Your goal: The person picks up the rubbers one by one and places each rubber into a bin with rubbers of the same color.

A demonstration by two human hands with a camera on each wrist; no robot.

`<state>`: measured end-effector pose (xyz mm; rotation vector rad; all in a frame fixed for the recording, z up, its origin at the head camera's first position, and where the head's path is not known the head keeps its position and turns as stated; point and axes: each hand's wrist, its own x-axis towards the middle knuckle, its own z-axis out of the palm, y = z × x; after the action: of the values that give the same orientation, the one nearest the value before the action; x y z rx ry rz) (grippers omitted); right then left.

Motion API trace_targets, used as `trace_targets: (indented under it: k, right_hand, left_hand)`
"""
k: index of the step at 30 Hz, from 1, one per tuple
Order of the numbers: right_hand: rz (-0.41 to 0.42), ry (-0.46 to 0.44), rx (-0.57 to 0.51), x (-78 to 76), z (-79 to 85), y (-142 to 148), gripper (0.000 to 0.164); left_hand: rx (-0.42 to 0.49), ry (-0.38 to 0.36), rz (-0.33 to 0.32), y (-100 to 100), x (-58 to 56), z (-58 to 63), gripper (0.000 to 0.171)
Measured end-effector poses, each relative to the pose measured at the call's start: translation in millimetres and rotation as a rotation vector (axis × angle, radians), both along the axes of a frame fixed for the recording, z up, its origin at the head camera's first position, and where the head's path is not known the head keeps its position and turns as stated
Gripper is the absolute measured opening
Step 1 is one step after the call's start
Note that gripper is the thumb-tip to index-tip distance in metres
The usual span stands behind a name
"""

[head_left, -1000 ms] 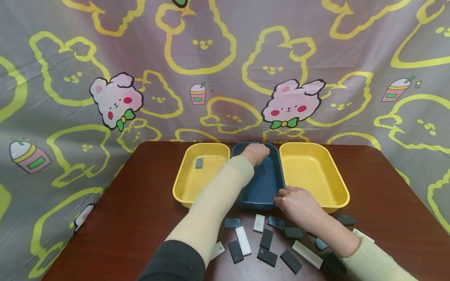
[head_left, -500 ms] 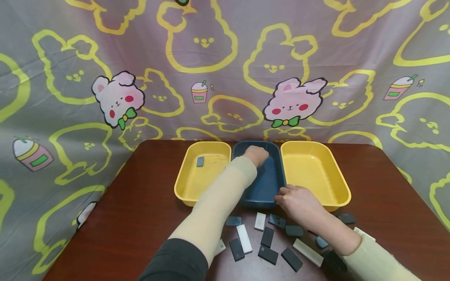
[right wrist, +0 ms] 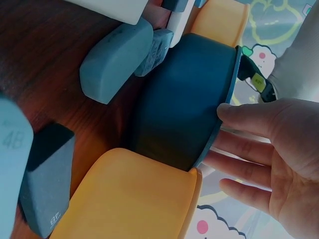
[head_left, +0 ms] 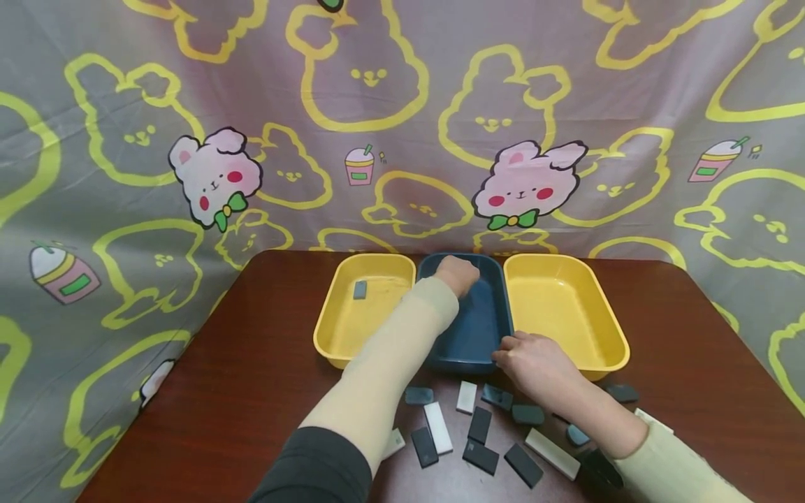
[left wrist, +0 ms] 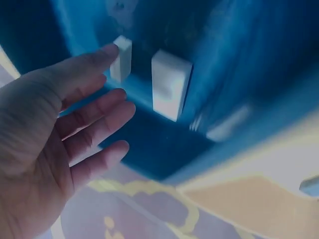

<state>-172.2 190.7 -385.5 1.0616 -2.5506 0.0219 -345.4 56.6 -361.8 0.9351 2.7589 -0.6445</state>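
Note:
My left hand (head_left: 458,275) reaches down into the far end of the blue tray (head_left: 468,339). In the left wrist view its thumb lies against a small white eraser (left wrist: 124,62), with the index fingertip close behind; the other fingers are loosely bent. A second white eraser (left wrist: 168,87) stands beside it in the tray. Both are hidden by the hand in the head view. At the tray's near right corner, my right hand (head_left: 534,360) holds the rim, thumb on one side and fingers behind it, as the right wrist view shows.
Yellow trays flank the blue one; the left tray (head_left: 327,318) contains a small grey-blue eraser (head_left: 360,290), and the right tray (head_left: 560,307) sits by my right hand. Several white, black and dark green erasers lie in front, including a long white eraser (head_left: 438,427). A patterned curtain (head_left: 402,140) hangs behind.
The whole head view shifts slightly. Both hands keep nearly the same places at the blue tray, and the erasers on the table stay where they were.

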Motion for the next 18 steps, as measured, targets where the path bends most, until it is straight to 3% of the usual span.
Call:
trace_targets:
  k: [5,9,14,18]
  right_hand:
    - [-0.02,-0.021,0.027,-1.0,0.6,-1,0.003]
    - [-0.031,-0.018,0.033,-1.9,0.5,-1,0.004]
    - [-0.041,-0.011,0.041,-1.6,1.2,-2,0.004]
    - [-0.034,-0.015,0.049,-0.4,0.3,-3,0.004]
  left_hand:
    - [0.033,0.047,-0.018,-14,-2.6,22.9,0.021]
    - [0.129,0.048,-0.03,-28,-4.2,40.1,0.023]
    - [0.254,0.014,-0.038,-52,-1.1,46.1,0.028]
    - [0.28,0.037,-0.069,-76,10.6,47.3,0.026]
